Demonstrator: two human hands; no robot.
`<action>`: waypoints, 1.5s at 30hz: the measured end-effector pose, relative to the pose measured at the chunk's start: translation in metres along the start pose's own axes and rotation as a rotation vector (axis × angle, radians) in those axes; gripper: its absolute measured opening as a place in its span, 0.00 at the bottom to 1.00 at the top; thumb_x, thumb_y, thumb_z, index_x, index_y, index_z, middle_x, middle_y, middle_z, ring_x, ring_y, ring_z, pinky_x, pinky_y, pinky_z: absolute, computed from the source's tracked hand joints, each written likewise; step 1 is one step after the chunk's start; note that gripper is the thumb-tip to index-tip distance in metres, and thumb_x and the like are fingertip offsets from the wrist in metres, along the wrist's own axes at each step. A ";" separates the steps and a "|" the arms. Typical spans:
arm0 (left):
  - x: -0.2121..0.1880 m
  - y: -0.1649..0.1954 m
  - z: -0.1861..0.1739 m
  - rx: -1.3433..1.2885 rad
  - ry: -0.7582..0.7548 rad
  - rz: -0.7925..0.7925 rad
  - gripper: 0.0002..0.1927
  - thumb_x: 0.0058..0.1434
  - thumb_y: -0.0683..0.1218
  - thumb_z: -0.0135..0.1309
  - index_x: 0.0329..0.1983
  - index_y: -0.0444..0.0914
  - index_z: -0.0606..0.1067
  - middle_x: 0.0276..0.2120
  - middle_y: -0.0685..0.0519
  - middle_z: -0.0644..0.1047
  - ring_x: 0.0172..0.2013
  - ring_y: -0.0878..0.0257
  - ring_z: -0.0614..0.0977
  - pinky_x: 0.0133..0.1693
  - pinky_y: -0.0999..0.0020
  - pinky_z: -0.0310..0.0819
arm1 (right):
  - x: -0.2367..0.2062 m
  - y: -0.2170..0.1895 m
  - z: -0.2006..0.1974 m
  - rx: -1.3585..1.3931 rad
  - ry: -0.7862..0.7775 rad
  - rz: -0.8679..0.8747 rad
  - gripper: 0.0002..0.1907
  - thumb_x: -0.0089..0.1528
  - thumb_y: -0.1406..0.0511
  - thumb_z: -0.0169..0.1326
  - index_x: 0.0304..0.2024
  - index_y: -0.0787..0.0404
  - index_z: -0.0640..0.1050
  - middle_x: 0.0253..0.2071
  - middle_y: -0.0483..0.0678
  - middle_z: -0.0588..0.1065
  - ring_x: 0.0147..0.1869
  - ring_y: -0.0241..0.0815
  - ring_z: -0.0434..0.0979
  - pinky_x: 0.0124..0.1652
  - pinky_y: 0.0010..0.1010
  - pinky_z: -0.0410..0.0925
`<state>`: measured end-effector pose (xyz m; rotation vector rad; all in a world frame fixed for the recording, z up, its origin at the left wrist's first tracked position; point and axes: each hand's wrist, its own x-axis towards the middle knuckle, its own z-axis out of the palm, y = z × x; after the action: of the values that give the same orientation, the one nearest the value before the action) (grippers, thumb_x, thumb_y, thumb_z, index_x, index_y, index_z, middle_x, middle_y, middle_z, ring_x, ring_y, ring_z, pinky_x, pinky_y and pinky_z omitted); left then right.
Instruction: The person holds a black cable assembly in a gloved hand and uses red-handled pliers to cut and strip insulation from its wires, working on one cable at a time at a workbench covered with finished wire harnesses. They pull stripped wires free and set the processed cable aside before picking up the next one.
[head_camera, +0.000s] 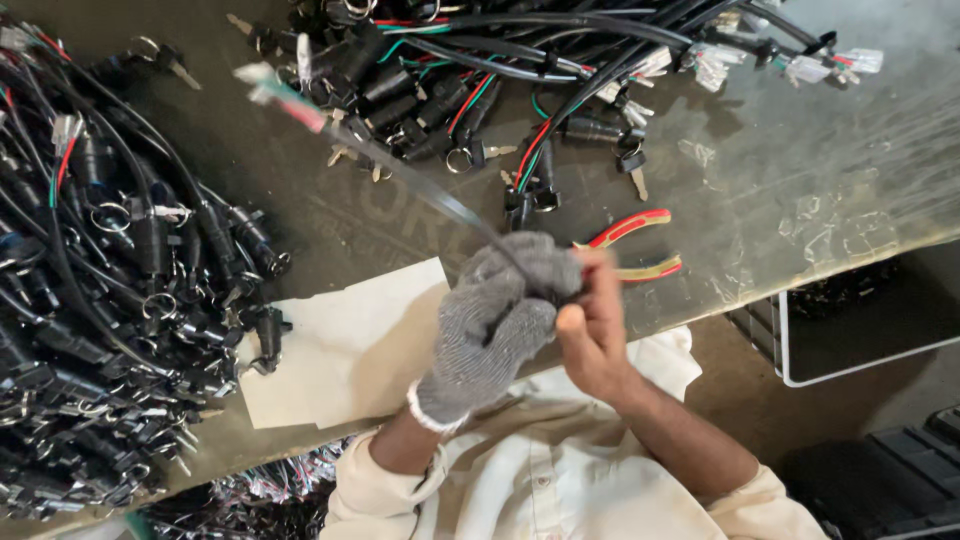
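Black cable (420, 185) in both fists' grip

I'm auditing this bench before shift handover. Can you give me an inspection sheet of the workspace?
Surface: dark worktable, scuffed, with a pale paper sheet by its near edge.
Job's things: a black cable assembly with a blurred connector end, gripped where both hands meet.
Clutter: red-handled pliers lying beside the hands.
Hands: left hand in a grey knit glove, right hand bare, both closed on the cable.
Cables: heaped black key-switch harnesses at left and at top.
Surroundings: dark bin below the table.
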<state>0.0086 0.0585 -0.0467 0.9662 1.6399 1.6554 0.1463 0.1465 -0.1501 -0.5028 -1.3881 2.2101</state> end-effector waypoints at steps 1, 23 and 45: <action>0.001 0.000 0.002 -0.007 -0.012 0.021 0.15 0.72 0.48 0.56 0.56 0.35 0.74 0.56 0.50 0.76 0.62 0.52 0.75 0.67 0.60 0.66 | 0.003 -0.007 0.004 -0.036 0.032 -0.030 0.35 0.70 0.46 0.54 0.63 0.63 0.59 0.58 0.51 0.65 0.61 0.42 0.65 0.63 0.37 0.62; -0.008 0.030 -0.009 -0.287 -0.185 -0.248 0.20 0.77 0.49 0.46 0.67 0.34 0.69 0.46 0.52 0.77 0.41 0.66 0.75 0.46 0.71 0.74 | 0.049 -0.101 -0.042 0.074 -0.216 0.080 0.14 0.63 0.54 0.64 0.39 0.55 0.78 0.41 0.47 0.79 0.40 0.44 0.75 0.45 0.34 0.70; -0.017 0.031 -0.010 0.289 -0.020 0.050 0.33 0.70 0.44 0.61 0.74 0.37 0.61 0.63 0.41 0.74 0.57 0.48 0.82 0.56 0.62 0.79 | 0.063 -0.097 -0.010 -1.159 -0.343 -0.386 0.19 0.46 0.69 0.61 0.40 0.59 0.74 0.42 0.48 0.76 0.45 0.52 0.78 0.40 0.38 0.71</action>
<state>0.0120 0.0372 -0.0168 1.1670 1.8907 1.4593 0.1197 0.2262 -0.0698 -0.1621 -2.6234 1.0352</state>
